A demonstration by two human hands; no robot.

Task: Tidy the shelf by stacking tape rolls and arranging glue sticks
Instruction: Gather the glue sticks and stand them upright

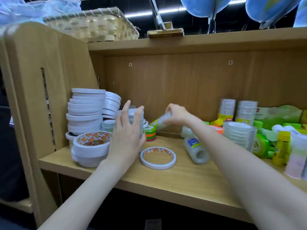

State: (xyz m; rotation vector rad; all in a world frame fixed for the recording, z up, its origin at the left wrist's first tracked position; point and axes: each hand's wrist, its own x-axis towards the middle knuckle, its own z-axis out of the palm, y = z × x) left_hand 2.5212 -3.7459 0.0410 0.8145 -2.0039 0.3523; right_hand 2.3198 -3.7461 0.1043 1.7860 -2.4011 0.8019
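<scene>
A clear tape sleeve (163, 120) — blurred, long axis tilted from lower left up to the right — is gripped at its upper end by the right hand (177, 113), fingers closed round it, at frame centre above the shelf (182, 173). A second upright clear stack (134, 120) just to its left is cupped by the left hand (127, 135), fingers spread wide; whether it is truly gripped cannot be told. The gap between the two is what the coming move is judged to turn on. A flat white roll (158, 157) lies loose on the shelf below them, nearer the left hand; another clear sleeve (196, 149) lies on its side, under the right forearm.
</scene>
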